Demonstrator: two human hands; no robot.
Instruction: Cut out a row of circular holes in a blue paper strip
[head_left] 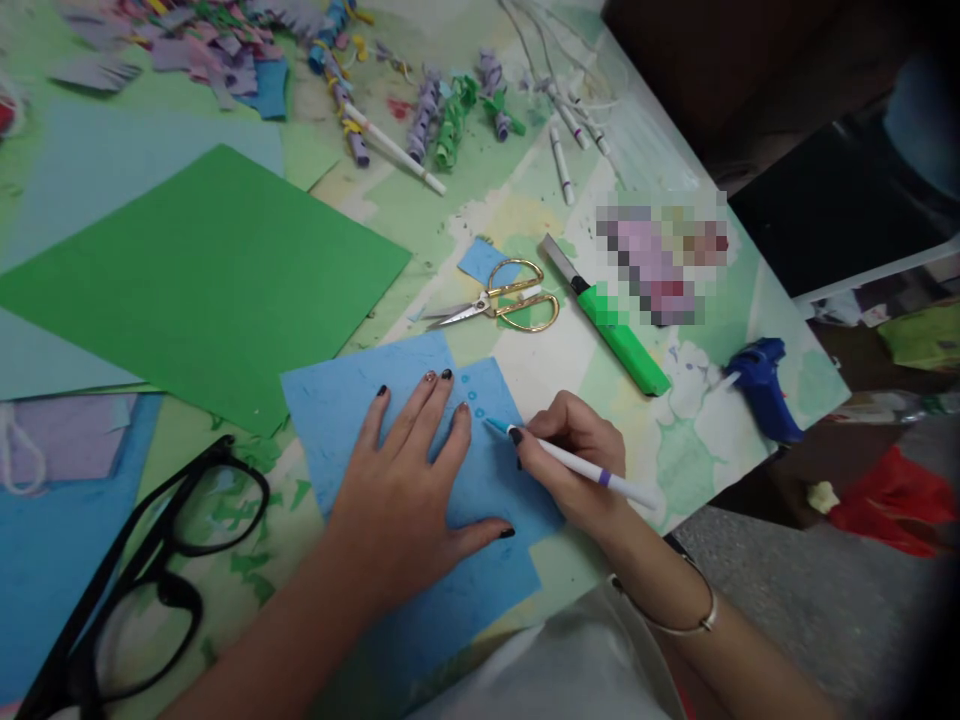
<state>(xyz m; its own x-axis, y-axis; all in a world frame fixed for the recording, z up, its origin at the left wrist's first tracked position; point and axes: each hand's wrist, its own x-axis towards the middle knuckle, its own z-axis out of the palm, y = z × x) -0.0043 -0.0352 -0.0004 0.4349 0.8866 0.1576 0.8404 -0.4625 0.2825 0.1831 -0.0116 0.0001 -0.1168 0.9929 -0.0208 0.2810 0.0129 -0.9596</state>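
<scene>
My left hand (409, 470) lies flat with fingers spread on a blue paper sheet (337, 410), pinning it to the table. My right hand (574, 455) grips a white marker (592, 472) with a blue tip. The tip touches the sheet just right of my left forefinger. A short column of small blue circles (472, 398) is drawn on the paper above the tip.
Gold-handled scissors (502, 305), a green utility knife (615, 325) and a blue glue gun (761, 385) lie beyond the sheet. A large green sheet (202, 280) sits to the left. Black glasses (142, 580) rest at the near left. Paper curls and markers (562, 165) clutter the far side.
</scene>
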